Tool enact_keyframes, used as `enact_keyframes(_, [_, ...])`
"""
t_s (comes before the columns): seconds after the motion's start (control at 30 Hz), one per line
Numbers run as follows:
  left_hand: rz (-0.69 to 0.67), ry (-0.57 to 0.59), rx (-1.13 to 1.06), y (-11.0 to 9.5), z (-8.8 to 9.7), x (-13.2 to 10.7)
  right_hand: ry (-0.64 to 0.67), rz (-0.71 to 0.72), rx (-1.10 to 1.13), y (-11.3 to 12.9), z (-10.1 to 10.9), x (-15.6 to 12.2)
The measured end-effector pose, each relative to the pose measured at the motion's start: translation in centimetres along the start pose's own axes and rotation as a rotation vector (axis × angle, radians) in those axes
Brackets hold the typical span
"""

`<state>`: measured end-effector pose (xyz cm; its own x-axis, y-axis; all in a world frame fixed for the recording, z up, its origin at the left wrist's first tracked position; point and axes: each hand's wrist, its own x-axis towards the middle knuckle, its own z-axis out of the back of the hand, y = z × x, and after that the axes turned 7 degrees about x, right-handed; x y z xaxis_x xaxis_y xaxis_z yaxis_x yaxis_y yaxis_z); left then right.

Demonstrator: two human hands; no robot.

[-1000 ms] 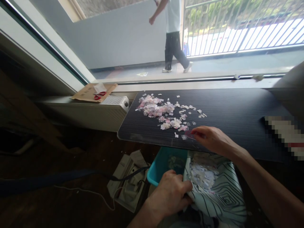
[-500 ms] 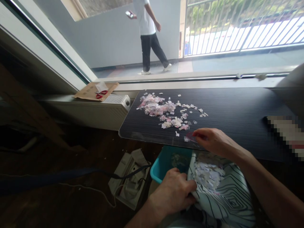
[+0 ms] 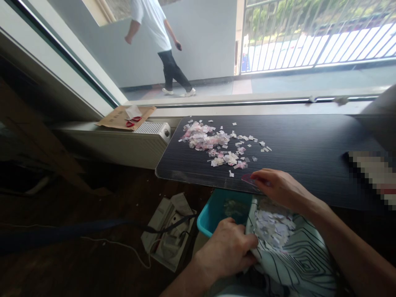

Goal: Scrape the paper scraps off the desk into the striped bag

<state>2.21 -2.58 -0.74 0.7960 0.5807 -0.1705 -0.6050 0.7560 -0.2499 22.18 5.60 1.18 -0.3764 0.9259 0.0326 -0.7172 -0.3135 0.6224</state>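
My right hand is closed on a thin, translucent pink plastic piece at the table's near edge. Small pale and pink paper scraps lie loosely heaped on the dark table, just beyond that hand. My left hand grips the edge of a white cloth with black line patterns. In the fold of this cloth, below the right hand, sits a pile of white paper scraps. A turquoise bin stands beside the left hand, with something indistinct inside.
Red-handled scissors lie on a brown envelope at the left sill, above a radiator. An opened box with cables sits on the floor. Behind the window, a person walks past. A pixelated object lies at right.
The scrap that lay by the pink plastic piece is no longer on the table edge. Both hands have hardly moved. Outside, the person has walked to the left.
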Motion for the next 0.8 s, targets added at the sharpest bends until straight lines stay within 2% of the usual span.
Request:
enact_keyframes(0.13, [0.01,-0.007,-0.003,0.1,-0.1,0.0,0.104,0.039,0.042,0.6,-0.1,0.1])
enact_keyframes(0.27, [0.034,-0.007,0.006,0.4,-0.3,-0.3,0.022,-0.013,-0.006,1.1,-0.4,2.0])
enact_keyframes(0.43, [0.097,-0.001,0.021,0.9,-0.8,-1.2,0.068,-0.1,-0.091,0.9,-0.3,4.2])
enact_keyframes(0.57, [0.139,-0.02,0.014,1.4,-1.3,-1.7,0.026,-0.122,-0.199,1.2,0.3,4.0])
enact_keyframes(0.8, [0.159,-0.024,-0.008,2.0,-1.8,-2.1,0.072,-0.145,-0.149,1.0,0.4,3.6])
